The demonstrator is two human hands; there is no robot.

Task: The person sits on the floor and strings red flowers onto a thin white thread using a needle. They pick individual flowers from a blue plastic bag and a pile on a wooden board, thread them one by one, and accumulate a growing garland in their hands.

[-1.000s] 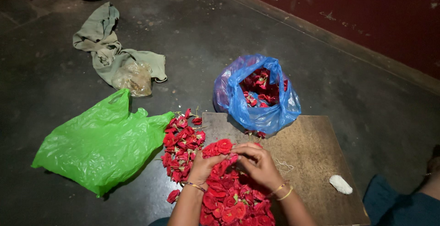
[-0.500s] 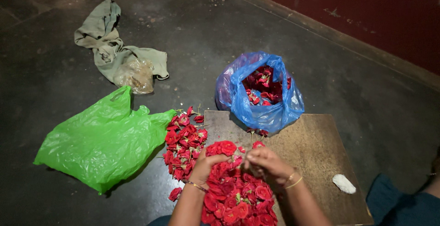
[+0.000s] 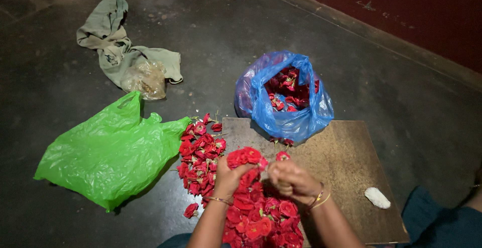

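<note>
My left hand [image 3: 230, 176] grips strung red flowers [image 3: 246, 156]; my right hand [image 3: 289, 178] stays closed, contents hidden; I'd judge another bloom comes next.

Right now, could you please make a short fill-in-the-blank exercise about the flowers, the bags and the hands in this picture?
1. The open bag that holds red flowers is ____ in colour.
2. The bag lying flat on the floor is ____ in colour.
3. The left hand holds a bunch of ____ flowers.
4. The small white lump lies on the brown ____, to the right of the right hand.

Missing words: blue; green; red; board
</note>
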